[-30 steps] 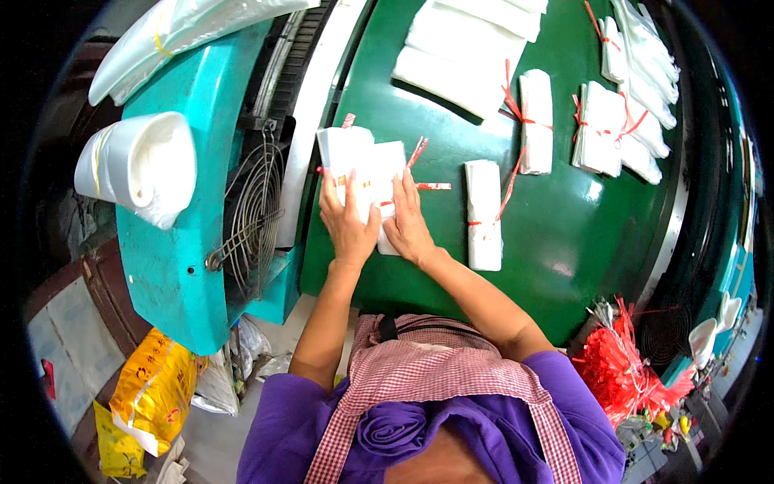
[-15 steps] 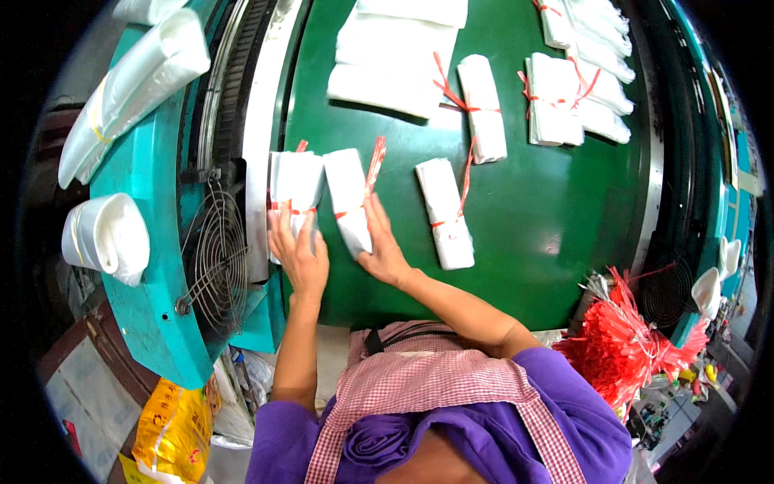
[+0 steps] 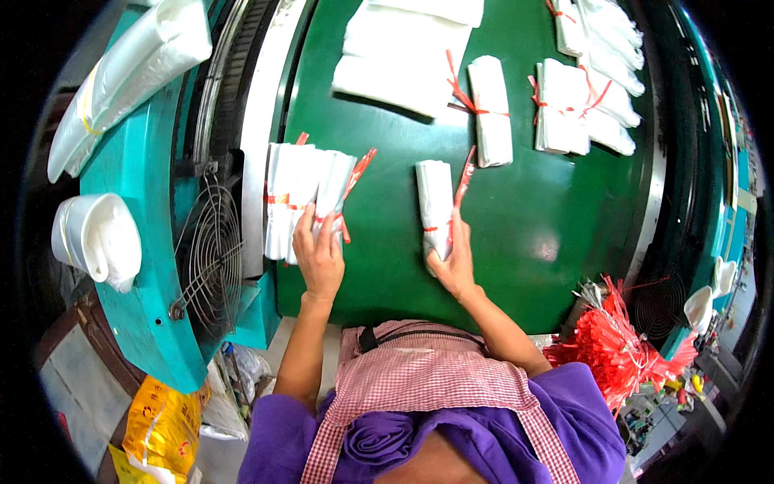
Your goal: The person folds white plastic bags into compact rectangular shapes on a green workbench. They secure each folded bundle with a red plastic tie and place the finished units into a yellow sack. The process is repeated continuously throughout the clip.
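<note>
The white bundle (image 3: pixel 434 194), toward the near edge of the tabletop (image 3: pixel 532 282) and gripped round its lower end by the right hand (image 3: pixel 453 262), could loosen if its red tie (image 3: pixel 464 181) snags, while the left hand (image 3: pixel 322 262), fingers slightly parted, might, pressing sideways, skew the grouped bundles (image 3: pixel 293 171) along the left edge.

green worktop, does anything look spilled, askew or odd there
Nothing looks spilled or clearly damaged on the green worktop; the tied white bundles just lie at slightly different angles, with red tie ends sticking out untidily.
</note>
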